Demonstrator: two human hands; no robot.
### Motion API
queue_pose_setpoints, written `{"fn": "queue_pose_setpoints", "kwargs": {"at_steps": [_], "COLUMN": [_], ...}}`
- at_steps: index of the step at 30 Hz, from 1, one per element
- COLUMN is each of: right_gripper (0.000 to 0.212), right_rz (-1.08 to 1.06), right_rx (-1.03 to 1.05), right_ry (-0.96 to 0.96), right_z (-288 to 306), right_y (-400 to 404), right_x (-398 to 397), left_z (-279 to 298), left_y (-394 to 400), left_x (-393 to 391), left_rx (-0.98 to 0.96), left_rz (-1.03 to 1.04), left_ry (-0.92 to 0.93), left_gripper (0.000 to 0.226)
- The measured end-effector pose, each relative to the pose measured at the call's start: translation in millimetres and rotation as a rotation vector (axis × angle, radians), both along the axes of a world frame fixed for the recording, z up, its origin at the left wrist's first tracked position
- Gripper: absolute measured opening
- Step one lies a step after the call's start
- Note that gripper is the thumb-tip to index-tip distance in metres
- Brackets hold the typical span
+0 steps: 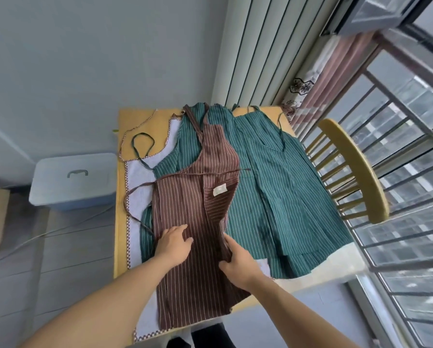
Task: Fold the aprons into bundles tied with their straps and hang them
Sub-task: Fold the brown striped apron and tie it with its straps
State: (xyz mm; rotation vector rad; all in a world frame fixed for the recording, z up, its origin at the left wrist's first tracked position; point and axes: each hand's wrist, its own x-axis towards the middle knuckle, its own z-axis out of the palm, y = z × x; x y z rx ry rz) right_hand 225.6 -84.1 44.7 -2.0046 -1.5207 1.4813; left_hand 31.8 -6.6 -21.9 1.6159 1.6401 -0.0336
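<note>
Progress: I had the brown apron (197, 197) folded lengthwise only; untied, unhung.
Left hand (174, 243): flat, pressing it.
Right hand (238, 261): pinching its folded edge.

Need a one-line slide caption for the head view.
Both hands, left flat and right gripping, fold a brown striped apron on a table.

Bare table (145, 126) corner far left; chair (356, 172) close along right edge.

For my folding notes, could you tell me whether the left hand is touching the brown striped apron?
Touching: the head view shows the left hand lying flat, fingers spread, on the brown striped apron.
</note>
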Motion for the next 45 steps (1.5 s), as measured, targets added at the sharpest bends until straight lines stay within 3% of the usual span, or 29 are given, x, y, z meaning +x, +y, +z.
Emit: {"fn": "queue_pose_setpoints", "kwargs": {"at_steps": [3,8,12,16,19,21,25,30,33,36,38,41,43,44,45], "right_gripper": [0.067,0.071,0.066,0.069,0.076,0.08,0.079,0.062,0.032,0.026,0.026,0.025,0.024,0.028,0.032], "right_rz": [-0.02,-0.118,0.124,0.27,0.34,0.36,0.338,0.382,0.343,0.336,0.34,0.496,0.623,0.627,0.584], "right_rx": [-0.016,0.202,0.195,0.086,0.032,0.022,0.009,0.032,0.141,0.345,0.465,0.424,0.445,0.45,0.437], "right_ry": [-0.239,-0.597,-0.555,-0.503,-0.46,-0.451,-0.432,-0.467,-0.622,-0.73,-0.554,-0.211,-0.117,-0.081,-0.033], "right_z": [-3,-7,-12,-19,-25,-30,-43,-58,-61,-56,-43,-9,15,25,34], "right_y": [8,44,99,158,196,217,246,260,261,251,238,221,211,206,201], "right_x": [-6,11,20,23,23,25,33,43,44,31,6,-45,-74,-84,-93], "left_z": [3,4,2,0,-3,-4,-6,-21,-26,-22,-13,2,7,12,14], "left_y": [13,32,49,67,79,86,100,116,117,115,117,126,129,130,134], "left_x": [-5,-24,-49,-62,-72,-77,-90,-116,-127,-117,-99,-61,-39,-33,-30], "left_rx": [-0.023,0.021,0.124,0.091,0.033,0.009,-0.025,-0.132,-0.069,0.271,0.406,0.364,0.335,0.296,0.241], "left_rz": [0.06,0.121,0.099,0.205,0.279,0.324,0.413,0.521,0.68,0.509,0.309,0.18,0.302,0.469,0.681], "left_ry": [-0.046,0.006,0.161,0.277,0.377,0.438,0.512,0.549,0.482,0.371,0.155,-0.067,-0.264,-0.396,-0.561], "left_gripper": [0.061,0.06,0.056,0.056,0.044,0.041,0.06,0.056,0.062,0.072,0.075,0.08,0.054,0.028,0.016]}}
